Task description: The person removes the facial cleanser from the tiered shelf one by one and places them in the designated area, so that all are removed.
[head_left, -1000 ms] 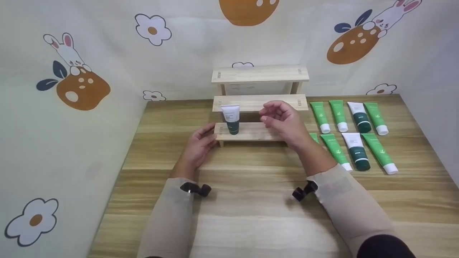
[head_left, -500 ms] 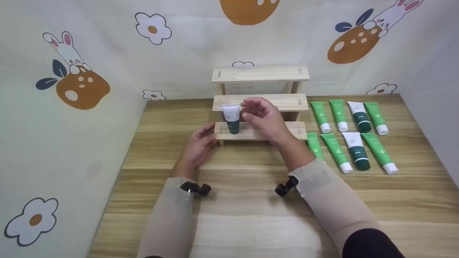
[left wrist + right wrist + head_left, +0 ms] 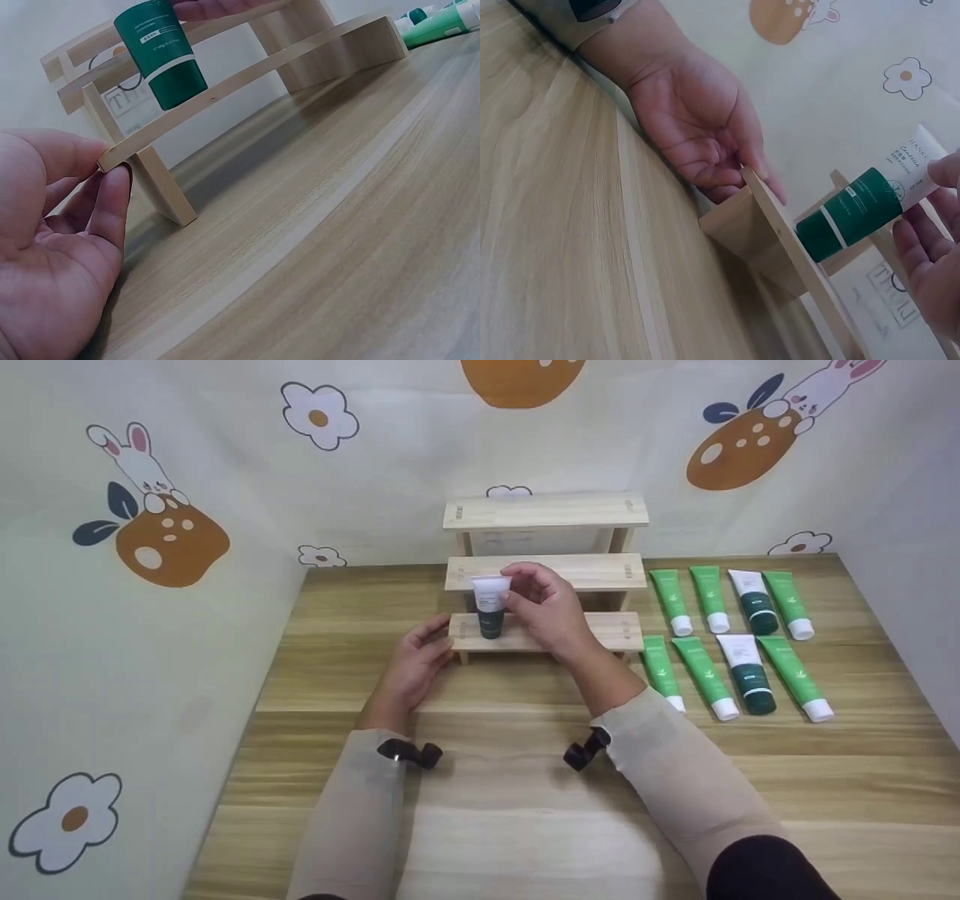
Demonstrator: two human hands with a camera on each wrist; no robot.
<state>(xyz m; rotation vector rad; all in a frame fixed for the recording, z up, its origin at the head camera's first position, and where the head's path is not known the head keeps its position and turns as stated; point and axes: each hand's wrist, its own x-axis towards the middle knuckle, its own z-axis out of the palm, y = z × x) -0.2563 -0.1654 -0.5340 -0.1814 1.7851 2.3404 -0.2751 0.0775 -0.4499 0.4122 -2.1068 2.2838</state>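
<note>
A white and dark green squeeze tube (image 3: pixel 491 607) stands cap-down near the left end of the lowest step of a three-tier wooden rack (image 3: pixel 555 634). My right hand (image 3: pixel 551 611) pinches its white upper part between thumb and fingers; the right wrist view shows the tube (image 3: pixel 855 210) upright on the board. At the rack's left end my left hand (image 3: pixel 412 667) grips the corner of that lowest board, thumb and fingers on either side of it in the left wrist view, where the tube's green cap end (image 3: pixel 176 79) shows close by.
Two rows of tubes lie on the table to the rack's right, mostly green ones (image 3: pixel 705 679) with white caps. Two white and dark green tubes (image 3: pixel 752 682) lie among them. Behind the rack hangs a patterned cloth backdrop (image 3: pixel 397 472).
My right hand has moved left to the standing tube and now pinches it. The tube has shifted slightly to the right. My left hand keeps its place on the rack.
</note>
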